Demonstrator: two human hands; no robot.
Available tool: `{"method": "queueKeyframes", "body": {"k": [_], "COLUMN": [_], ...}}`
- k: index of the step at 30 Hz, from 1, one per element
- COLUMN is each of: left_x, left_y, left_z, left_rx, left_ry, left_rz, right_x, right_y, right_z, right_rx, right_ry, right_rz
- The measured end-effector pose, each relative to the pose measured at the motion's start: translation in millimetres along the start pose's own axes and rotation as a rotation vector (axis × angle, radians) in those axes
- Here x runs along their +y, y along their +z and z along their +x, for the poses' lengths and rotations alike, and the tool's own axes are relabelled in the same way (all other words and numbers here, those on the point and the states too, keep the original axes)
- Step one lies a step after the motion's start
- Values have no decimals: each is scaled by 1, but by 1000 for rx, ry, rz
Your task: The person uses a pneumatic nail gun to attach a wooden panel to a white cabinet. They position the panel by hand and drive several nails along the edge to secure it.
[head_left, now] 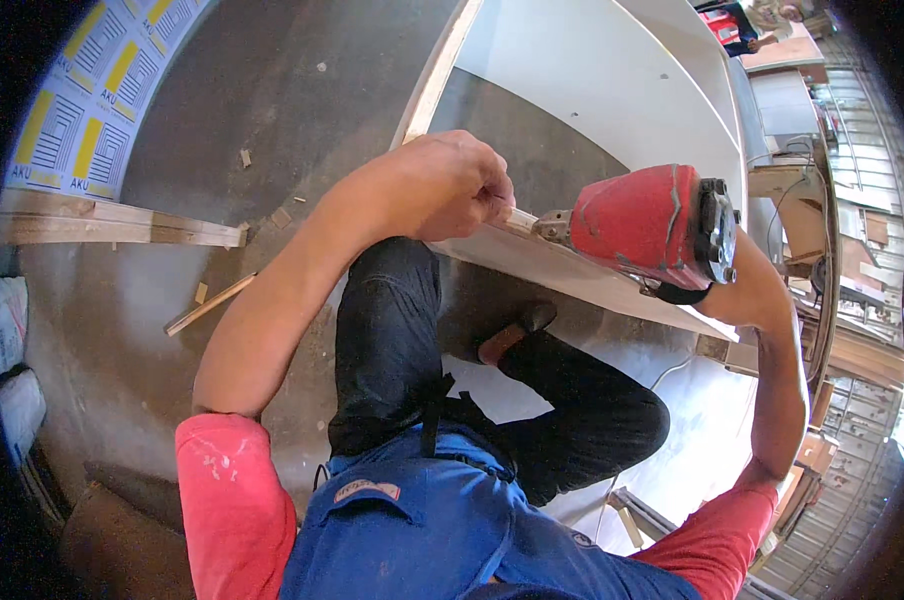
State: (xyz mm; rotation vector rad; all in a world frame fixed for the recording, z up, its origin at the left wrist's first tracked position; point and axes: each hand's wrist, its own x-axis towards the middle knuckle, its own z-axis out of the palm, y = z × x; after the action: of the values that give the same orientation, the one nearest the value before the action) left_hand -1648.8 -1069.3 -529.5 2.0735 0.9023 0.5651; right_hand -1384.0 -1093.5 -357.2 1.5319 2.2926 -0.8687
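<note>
Nailer with a scuffed red housing and a black bolted cap (pixel 637 225) stood at a white panel's pale wooden edge

The person's right hand (pixel 740 288) was closed on the nailer, though the tool's body hid most of the fingers. The nailer lay above the right end of a long white panel with a pale wooden edge (pixel 612 283), and its metal nose (pixel 552 227) pointed left along that edge, toward the left hand (pixel 462 190). Whether the nose touched the wood could not be told.

The two hands were apart, the nailer's nose between them. The left hand sat with bent fingers at the corner where the edged panel met a pale wooden rail (pixel 437 75) running away from the person; whether it pinched anything could not be seen. Beyond the hands stood a tall, curved-looking white board (pixel 592 70), part of the same structure.

The person's black-trousered legs (pixel 387 335) were bent below the panel, under a blue garment (pixel 412 530) with red sleeves (pixel 234 500). On the dark grey floor (pixel 242 70) lay a thin wooden stick (pixel 210 305) and small pale wood scraps (pixel 282 217). A thick, pale wooden beam (pixel 122 222) jutted in from the left, beside a sheet patterned in yellow, white and blue-grey (pixel 92 100). A corrugated metal wall (pixel 877 120) rose at far right.
</note>
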Motion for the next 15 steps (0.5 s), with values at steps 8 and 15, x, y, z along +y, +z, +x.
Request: {"method": "queueKeyframes", "body": {"k": [8, 15], "left_x": [6, 7], "left_y": [-7, -41], "left_z": [-2, -23], "left_rx": [62, -59], "left_ry": [28, -109], "left_rz": [20, 223], "right_x": [6, 1], "right_y": [-1, 4], "right_z": [1, -6], "right_rx": [-15, -20], "right_ry": [-7, -20], "right_rz": [-6, 15]}}
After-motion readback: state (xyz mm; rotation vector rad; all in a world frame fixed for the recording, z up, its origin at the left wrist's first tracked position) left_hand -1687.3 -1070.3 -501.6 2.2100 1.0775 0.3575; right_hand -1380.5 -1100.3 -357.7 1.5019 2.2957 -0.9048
